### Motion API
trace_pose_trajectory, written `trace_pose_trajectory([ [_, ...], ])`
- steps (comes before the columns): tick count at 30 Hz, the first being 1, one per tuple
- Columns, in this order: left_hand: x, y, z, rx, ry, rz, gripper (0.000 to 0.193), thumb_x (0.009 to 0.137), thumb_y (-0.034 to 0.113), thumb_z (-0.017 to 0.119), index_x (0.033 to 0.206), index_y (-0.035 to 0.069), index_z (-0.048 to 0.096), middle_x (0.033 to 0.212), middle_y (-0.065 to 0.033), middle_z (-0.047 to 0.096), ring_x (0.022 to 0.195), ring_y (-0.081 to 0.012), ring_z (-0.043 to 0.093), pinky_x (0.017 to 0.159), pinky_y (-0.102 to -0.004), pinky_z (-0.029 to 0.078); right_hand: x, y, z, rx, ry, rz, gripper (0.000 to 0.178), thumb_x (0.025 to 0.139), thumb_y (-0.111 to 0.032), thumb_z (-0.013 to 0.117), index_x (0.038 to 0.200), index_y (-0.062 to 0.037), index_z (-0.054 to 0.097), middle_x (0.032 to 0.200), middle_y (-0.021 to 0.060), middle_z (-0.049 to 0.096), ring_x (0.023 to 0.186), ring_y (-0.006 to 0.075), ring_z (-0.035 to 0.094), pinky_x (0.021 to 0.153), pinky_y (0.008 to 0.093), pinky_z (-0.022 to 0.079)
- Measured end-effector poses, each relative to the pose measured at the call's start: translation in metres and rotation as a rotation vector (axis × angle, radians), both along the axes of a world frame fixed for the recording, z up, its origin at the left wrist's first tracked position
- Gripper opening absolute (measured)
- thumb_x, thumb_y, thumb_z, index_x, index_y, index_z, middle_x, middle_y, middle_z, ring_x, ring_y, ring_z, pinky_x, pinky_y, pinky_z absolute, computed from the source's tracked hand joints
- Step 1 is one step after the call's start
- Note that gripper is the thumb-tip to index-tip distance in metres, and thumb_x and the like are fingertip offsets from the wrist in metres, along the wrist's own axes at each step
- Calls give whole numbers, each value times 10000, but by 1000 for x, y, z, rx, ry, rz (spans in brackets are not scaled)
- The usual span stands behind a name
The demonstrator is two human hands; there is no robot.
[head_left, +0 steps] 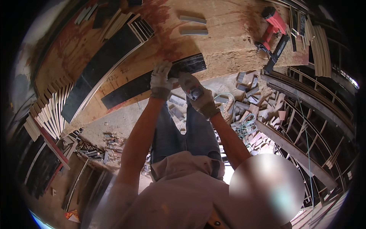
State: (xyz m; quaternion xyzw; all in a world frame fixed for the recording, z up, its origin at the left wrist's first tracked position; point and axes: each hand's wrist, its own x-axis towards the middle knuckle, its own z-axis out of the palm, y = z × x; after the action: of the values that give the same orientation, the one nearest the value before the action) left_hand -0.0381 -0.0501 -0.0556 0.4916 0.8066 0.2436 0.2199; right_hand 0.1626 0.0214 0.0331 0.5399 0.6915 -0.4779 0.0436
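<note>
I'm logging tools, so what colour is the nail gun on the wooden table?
The nail gun is red and black, seen in the head view.

A wide wooden table [225,44] fills the space from 10 to 1 o'clock, and its brown surface carries dark red stains. Below it, the grey floor [110,123] is dusty. Many wood scraps [263,110] lie on this floor at 3 o'clock, and smaller offcuts [91,153] lie around 8 o'clock. A thin pale-green hose [247,128] is coiled between 3 and 4 o'clock. Farther out there, metal frames [301,157] stand with beams and curved bars. Slightly above 3 o'clock, a small bright opening [355,83] shows white light. At 10 o'clock, a pale surface, maybe a wall, is unclear.
</note>
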Motion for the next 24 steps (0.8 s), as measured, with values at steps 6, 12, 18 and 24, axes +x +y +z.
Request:
trace_pose_trajectory([
  [6,2,-10,-10,-19,0,8,723,654,226,842,1332,121,614,1410,-91,573,1327,-328,494,1125,-452,378,51,9,-17,288,160,-72,405,735,-227,839,1024,-2,665,926,169,731,871,300,733,726,406,587],
  [12,0,-4,-6,-21,54,-5,743,660,235,843,1356,136,601,1413,-92,573,1348,-327,480,1126,-472,373,76,20,-41,200,2,-188,595,703,-256,885,1089,60,561,964,152,699,860,244,710,717,377,574],
  [18,8,9,-6,-89,38,-32,813,639,313,850,1379,131,568,1457,-116,518,1389,-364,424,1127,-527,358,119,7,-107,403,-146,361,589,751,-351,848,1063,64,570,949,137,698,886,275,677,800,437,536],
  [24,6,6,14,117,323,-143,1127,551,518,865,1474,49,421,1453,-173,462,1330,-361,453,1113,-547,350,152,-15,-90,421,117,-19,263,855,-188,627,1107,-114,637,1029,152,701,830,324,665,745,503,479],
])
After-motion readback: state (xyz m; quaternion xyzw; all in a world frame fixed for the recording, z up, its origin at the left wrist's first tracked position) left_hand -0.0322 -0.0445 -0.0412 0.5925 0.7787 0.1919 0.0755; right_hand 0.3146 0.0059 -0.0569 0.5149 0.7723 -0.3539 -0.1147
